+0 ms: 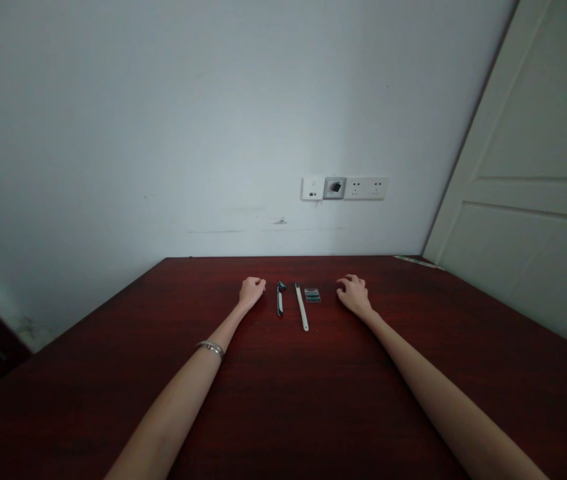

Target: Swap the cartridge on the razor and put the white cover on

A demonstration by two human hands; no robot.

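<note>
Both my arms stretch out over a dark red wooden table (283, 400). My left hand (252, 291) rests on the tabletop with its fingers curled in, holding nothing that I can see. My right hand (354, 293) lies palm down with fingers loosely bent, also empty. Between the hands lie three small things: a black razor-like handle (280, 298) nearest my left hand, a slim white stick-shaped tool (302, 307) in the middle, and a small dark cartridge pack (312, 295) nearest my right hand. Neither hand touches them. A silver bracelet (211, 347) circles my left wrist.
A white wall rises behind the table's far edge, with a row of wall sockets (346, 188) above it. A white panelled door (533, 200) stands at the right. A thin strip (418, 261) lies at the table's far right corner.
</note>
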